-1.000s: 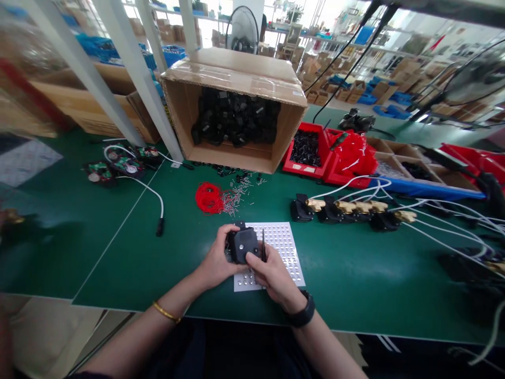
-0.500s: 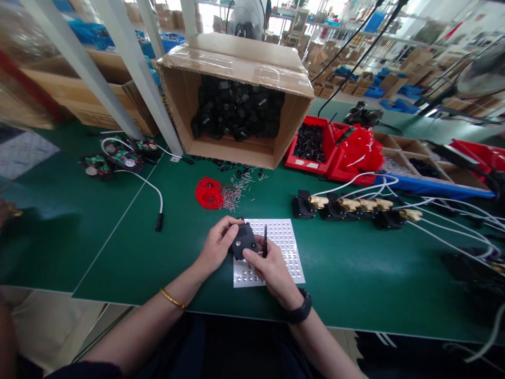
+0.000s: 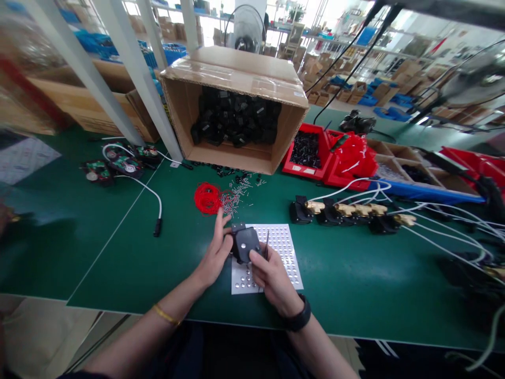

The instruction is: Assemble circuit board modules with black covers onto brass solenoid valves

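Both my hands hold a small black plastic housing (image 3: 245,243) just above a white sheet of small round dots (image 3: 281,247) on the green table (image 3: 118,247). My left hand (image 3: 215,252) steadies the housing's left side, its thumb and palm against it and its fingers partly stretched upward. My right hand (image 3: 270,273) grips the housing from below with the thumb on its face and also carries thin black tweezers (image 3: 267,245) upright between its fingers.
A cardboard box (image 3: 236,79) on its side holds several black housings. A red coil of wire (image 3: 208,197) and scattered small metal pins (image 3: 236,197) lie behind the sheet. Brass valves with white cables (image 3: 347,210) lie to the right, red bins (image 3: 307,150) behind, circuit boards (image 3: 118,163) at left.
The housing has turned slightly in my hands. My left hand's fingers have loosened and stretched upward from around it. The right hand has stayed on it with the tweezers.
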Available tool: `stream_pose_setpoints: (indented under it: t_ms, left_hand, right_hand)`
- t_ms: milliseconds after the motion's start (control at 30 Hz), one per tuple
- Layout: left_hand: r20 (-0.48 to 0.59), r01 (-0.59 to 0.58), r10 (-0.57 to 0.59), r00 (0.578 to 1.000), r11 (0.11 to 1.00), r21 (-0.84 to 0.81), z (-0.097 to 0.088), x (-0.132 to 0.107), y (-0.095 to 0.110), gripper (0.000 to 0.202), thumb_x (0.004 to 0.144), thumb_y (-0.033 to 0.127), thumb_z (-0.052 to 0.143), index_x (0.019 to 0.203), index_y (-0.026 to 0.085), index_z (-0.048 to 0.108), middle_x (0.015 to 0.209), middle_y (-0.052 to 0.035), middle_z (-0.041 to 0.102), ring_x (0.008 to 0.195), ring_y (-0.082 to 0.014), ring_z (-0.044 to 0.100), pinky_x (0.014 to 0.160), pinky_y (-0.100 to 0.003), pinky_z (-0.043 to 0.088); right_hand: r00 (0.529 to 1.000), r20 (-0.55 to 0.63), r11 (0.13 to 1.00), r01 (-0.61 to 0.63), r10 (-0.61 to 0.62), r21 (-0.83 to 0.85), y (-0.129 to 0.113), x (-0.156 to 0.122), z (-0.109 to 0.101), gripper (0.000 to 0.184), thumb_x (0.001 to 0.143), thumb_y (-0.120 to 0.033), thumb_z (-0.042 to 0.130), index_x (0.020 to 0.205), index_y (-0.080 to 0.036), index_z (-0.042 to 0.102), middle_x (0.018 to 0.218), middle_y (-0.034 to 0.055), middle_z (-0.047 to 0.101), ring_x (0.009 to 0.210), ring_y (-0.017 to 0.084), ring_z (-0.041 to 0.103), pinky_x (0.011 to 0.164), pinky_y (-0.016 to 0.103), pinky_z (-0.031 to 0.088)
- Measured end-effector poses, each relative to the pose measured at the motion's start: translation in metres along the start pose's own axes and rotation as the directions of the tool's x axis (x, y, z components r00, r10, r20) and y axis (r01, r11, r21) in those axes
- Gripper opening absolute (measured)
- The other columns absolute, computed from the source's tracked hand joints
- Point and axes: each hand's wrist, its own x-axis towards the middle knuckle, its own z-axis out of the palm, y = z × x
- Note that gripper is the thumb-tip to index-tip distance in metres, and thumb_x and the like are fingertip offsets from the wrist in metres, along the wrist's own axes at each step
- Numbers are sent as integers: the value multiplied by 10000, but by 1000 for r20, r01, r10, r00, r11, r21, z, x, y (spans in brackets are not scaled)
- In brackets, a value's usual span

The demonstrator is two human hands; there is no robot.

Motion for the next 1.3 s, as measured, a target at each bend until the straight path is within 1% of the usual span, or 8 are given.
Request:
stream_pose_setpoints:
  t_ms: [100,200,367,500,700,867,1167,1300]
  left_hand:
    - [87,345,-343,935,939,-2,-37,-33,25,678,851,615,286,1415,294,90,1116,-100,554,522,-105,478,495,-261,405]
    - [-89,431,-421,903,880,203,-90,-52,51,639,840,637,227,1137,174,552,629,-17,551,458,-116,422,531,-270,412]
    - [-362,378,-124,924,436,817,-139,-18,68,428,857,490,289,895,194,596,673,-56,579,622,-237,559,553,-322,408]
    - [-239,227,-6,971,336,914,-127,24,61,360,868,398,311,939,192,597,856,-101,641,746,-267,598,643,-366,439]
    - [109,-168,175,979,373,912,-85,90,54,265,844,277,401,847,195,653,933,-87,661,900,-258,571,826,-381,407]
    - [237,-244,69,969,412,878,-36,163,45,106,767,159,549,807,183,644,876,-57,667,842,-199,594,801,-329,428]
    - [148,-108,-83,986,360,927,1,186,38,78,739,112,634,680,131,588,843,-59,640,881,-186,594,822,-366,469]
    - [143,-120,-5,990,518,847,-5,187,34,194,571,-48,631,584,131,556,851,-143,640,949,-284,572,875,-408,426]
  right_hand:
    - [999,39,999,6,-8,48,-23,-9,-26,318,708,-412,690,875,-199,523,536,-104,375,347,4,144,310,133,159]
    - [956,100,868,294,-277,-399,-43,-11,-48,420,704,-331,694,1074,-212,536,884,28,567,575,84,508,447,179,405]
    - [692,603,-235,559,-396,-795,-25,7,-44,406,836,-74,398,1206,-205,505,1162,132,539,821,183,600,633,275,498]
    - [574,790,-619,546,-215,-565,-9,2,-32,379,854,-54,360,1172,-174,525,1086,138,611,673,171,614,533,265,484]
    - [609,751,-350,666,-254,-659,-16,-17,-47,312,890,-126,364,1147,-171,534,1074,108,633,731,164,633,561,253,484]
    - [845,182,134,284,-502,-949,-52,60,-35,147,855,-201,486,948,-180,598,908,61,664,857,179,618,759,275,473]
    - [889,226,-34,232,-398,-972,-41,158,-26,233,799,-132,397,891,-161,609,1014,147,626,893,231,619,759,315,446]
    - [888,229,147,309,-398,-940,-38,155,-42,256,797,-281,384,885,-150,586,948,163,652,864,260,628,784,344,470]
